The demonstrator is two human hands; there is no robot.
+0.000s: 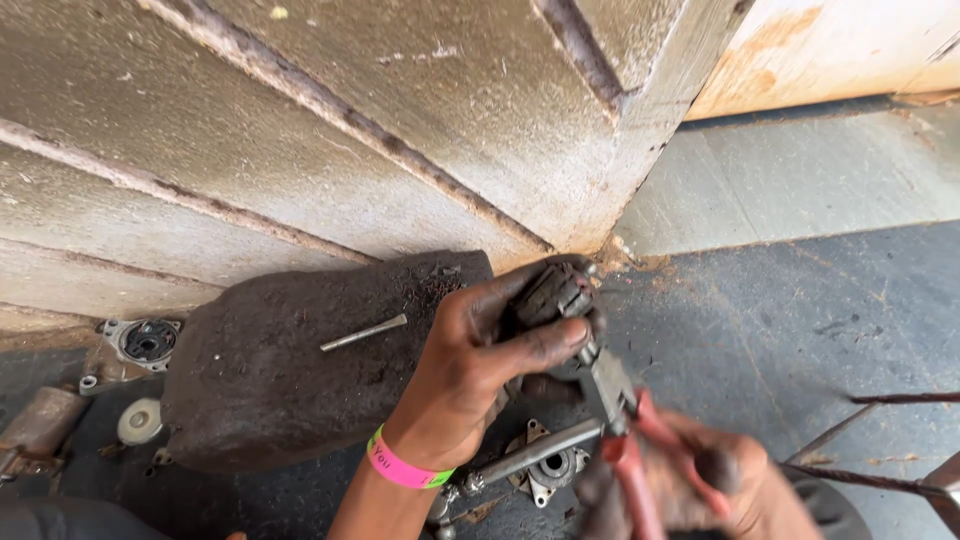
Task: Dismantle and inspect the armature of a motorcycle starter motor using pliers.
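My left hand [480,365], with a pink wristband on the wrist, grips a dark greasy metal part [552,293] held up over the floor. My right hand [715,485], blurred at the bottom edge, is closed on red-handled pliers [625,430] whose jaws meet the underside of that part. A long bolt [535,452] and a flanged bearing plate [553,466] lie on the floor just below the hands.
A dark worn block [280,380] sits left of my hand with a loose steel bolt [364,332] on top. A metal housing [140,345], a white disc [138,420] and a rusty cylinder [40,425] lie far left. Concrete block wall [350,130] behind; thin rods [880,440] at right.
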